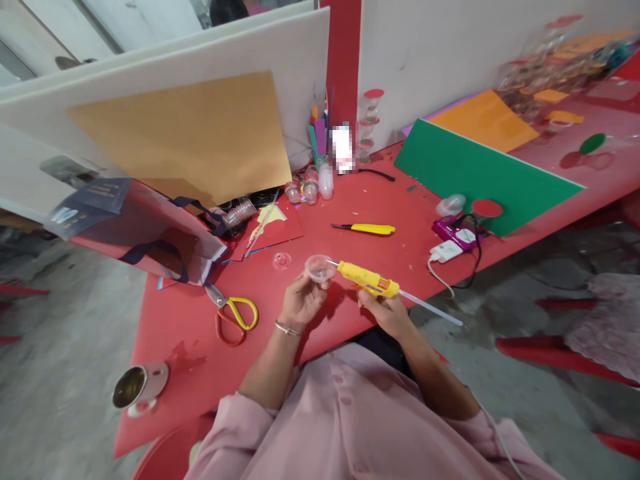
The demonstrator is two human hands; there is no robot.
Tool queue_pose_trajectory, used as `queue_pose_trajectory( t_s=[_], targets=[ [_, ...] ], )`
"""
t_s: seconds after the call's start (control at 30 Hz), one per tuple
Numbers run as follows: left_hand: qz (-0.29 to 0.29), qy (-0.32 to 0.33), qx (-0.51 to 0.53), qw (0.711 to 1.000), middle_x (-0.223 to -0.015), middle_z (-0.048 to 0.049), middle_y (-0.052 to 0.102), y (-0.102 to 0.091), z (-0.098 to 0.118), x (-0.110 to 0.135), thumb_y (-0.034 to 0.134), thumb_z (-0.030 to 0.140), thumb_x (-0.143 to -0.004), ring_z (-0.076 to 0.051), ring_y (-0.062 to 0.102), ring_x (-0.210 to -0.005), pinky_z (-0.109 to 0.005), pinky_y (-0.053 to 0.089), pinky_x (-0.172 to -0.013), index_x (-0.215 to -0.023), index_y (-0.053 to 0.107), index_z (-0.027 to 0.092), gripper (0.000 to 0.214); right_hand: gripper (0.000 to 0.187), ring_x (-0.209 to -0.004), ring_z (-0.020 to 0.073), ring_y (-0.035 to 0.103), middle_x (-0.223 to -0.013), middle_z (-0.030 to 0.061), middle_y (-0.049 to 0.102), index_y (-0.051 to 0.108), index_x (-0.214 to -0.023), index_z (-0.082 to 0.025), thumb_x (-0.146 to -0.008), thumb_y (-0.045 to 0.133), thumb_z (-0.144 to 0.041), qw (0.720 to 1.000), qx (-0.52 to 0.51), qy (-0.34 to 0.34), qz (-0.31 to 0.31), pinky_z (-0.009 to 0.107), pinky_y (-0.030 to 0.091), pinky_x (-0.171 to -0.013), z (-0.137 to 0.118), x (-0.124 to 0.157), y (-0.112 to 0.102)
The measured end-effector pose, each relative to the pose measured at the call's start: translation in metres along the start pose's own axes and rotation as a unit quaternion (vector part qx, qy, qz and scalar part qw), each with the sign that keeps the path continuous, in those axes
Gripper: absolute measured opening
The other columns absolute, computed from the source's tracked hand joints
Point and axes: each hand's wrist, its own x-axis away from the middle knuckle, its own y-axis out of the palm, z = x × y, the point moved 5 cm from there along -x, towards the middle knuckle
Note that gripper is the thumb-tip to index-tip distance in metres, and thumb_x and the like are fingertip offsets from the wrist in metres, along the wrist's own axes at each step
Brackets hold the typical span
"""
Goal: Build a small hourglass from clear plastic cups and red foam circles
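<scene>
My left hand (301, 299) is closed on a small clear plastic cup (320, 267), held just above the red table (190, 333). My right hand (385, 309) grips a yellow glue gun (367, 279) with a clear glue stick (434, 311) sticking out of its back. The gun's nozzle points left and touches the rim of the cup. A second clear round piece (282, 261) lies on the table just left of my left hand.
Yellow-handled scissors (235, 315) lie left of my hands, a yellow utility knife (367, 229) beyond them. A paper bag (145, 230) lies at the left, a metal cup (134, 387) near the front edge. A green sheet (480, 173), a purple power strip (457, 233) and clear bottles (310, 187) sit farther back.
</scene>
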Motion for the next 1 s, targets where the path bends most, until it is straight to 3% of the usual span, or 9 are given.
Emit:
queue_pose_trajectory(
  t_s=[0.23, 0.3, 0.5, 0.77, 1.0],
  targets=[
    [0.008, -0.093, 0.008, 0.996, -0.087, -0.0146, 0.071, -0.009, -0.005, -0.001, 0.066, 0.036, -0.091, -0.011, 0.055, -0.056, -0.016, 0.036, -0.036, -0.100, 0.072, 0.010, 0.028, 0.045, -0.069, 0.0191, 0.066, -0.074, 0.0035, 0.071, 0.071, -0.085, -0.021, -0.092, 0.067, -0.066, 1.000, -0.020, -0.014, 0.004, 0.033, 0.058, -0.067, -0.006, -0.003, 0.002],
    [0.013, -0.094, 0.005, 0.996, -0.086, -0.0142, 0.070, -0.007, -0.005, -0.001, 0.066, 0.036, -0.091, -0.011, 0.055, -0.056, -0.016, 0.034, -0.035, -0.099, 0.072, 0.010, 0.028, 0.046, -0.068, 0.0189, 0.065, -0.073, 0.0032, 0.070, 0.071, -0.083, -0.022, -0.091, 0.067, -0.067, 1.000, -0.019, -0.013, 0.004, 0.033, 0.058, -0.066, -0.007, -0.003, 0.001],
    [0.011, 0.014, 0.002, 1.000, -0.099, -0.0137, 0.074, 0.004, 0.001, -0.002, 0.079, 0.029, -0.084, -0.013, 0.063, -0.072, -0.015, 0.040, -0.044, -0.109, 0.072, 0.014, 0.030, 0.046, -0.067, 0.0196, 0.065, -0.071, 0.0033, 0.069, 0.070, -0.083, -0.021, -0.093, 0.065, -0.066, 1.000, -0.001, 0.008, -0.008, 0.033, 0.055, -0.063, 0.000, 0.001, 0.001],
    [0.024, 0.121, -0.013, 0.992, -0.104, -0.0068, 0.079, 0.000, 0.005, -0.004, 0.098, 0.028, -0.068, -0.018, 0.077, -0.091, -0.017, 0.054, -0.059, -0.109, 0.073, 0.021, 0.049, 0.044, -0.069, 0.0190, 0.065, -0.077, 0.0034, 0.069, 0.069, -0.091, -0.021, -0.093, 0.066, -0.065, 1.000, -0.024, 0.010, 0.013, 0.034, 0.056, -0.067, 0.005, 0.004, 0.009],
    [0.099, 0.302, -0.112, 0.941, -0.102, -0.0035, 0.079, 0.003, 0.015, 0.003, 0.099, 0.030, -0.068, -0.013, 0.072, -0.072, -0.023, 0.062, -0.058, -0.104, 0.079, 0.022, 0.042, 0.037, -0.078, 0.0227, 0.067, -0.084, 0.0053, 0.072, 0.069, -0.099, -0.021, -0.094, 0.065, -0.058, 0.997, 0.028, -0.021, 0.063, 0.037, 0.057, -0.077, -0.007, 0.008, 0.018]
  ],
)
